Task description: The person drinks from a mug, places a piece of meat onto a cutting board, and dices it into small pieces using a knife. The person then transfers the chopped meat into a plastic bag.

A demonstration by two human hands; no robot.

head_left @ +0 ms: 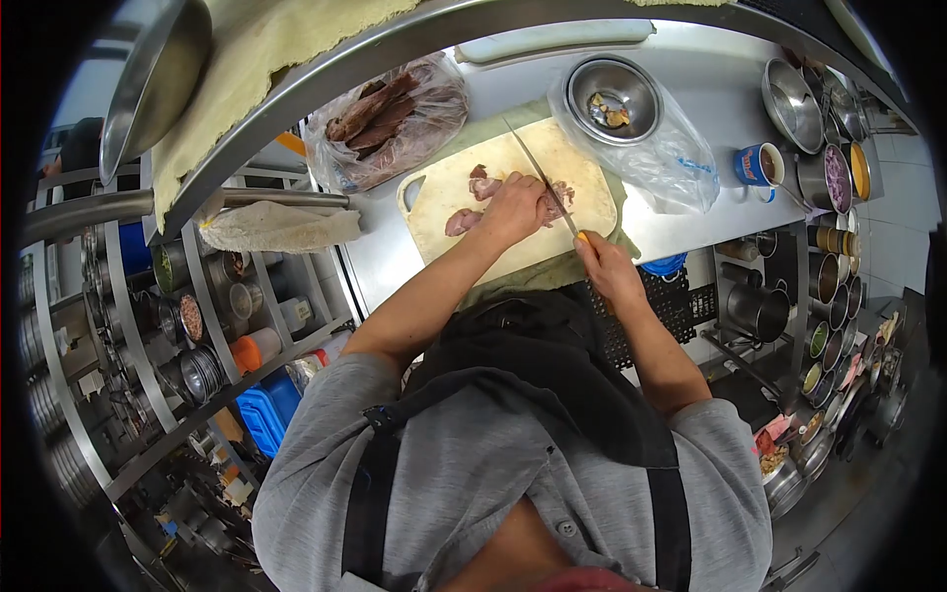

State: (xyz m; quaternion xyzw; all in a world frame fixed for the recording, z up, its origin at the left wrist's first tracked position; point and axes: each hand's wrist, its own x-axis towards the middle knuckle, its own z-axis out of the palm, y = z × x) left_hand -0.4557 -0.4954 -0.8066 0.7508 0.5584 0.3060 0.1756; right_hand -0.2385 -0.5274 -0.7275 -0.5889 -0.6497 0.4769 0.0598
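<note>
A cream cutting board lies on a green cloth on the steel counter. My right hand is wrapped round the yellow handle of a long knife, whose blade points up and left across the board. Just left of the blade, my left hand presses on pieces of meat with its fingers bent together. Cut meat shows beside the blade. More pieces, one a pinkish lump, sit left of my left hand.
A plastic bag of dark meat lies behind left. Steel bowls with scraps stand on a plastic bag behind right. A blue cup and pans are farther right. A metal shelf edge crosses above the counter.
</note>
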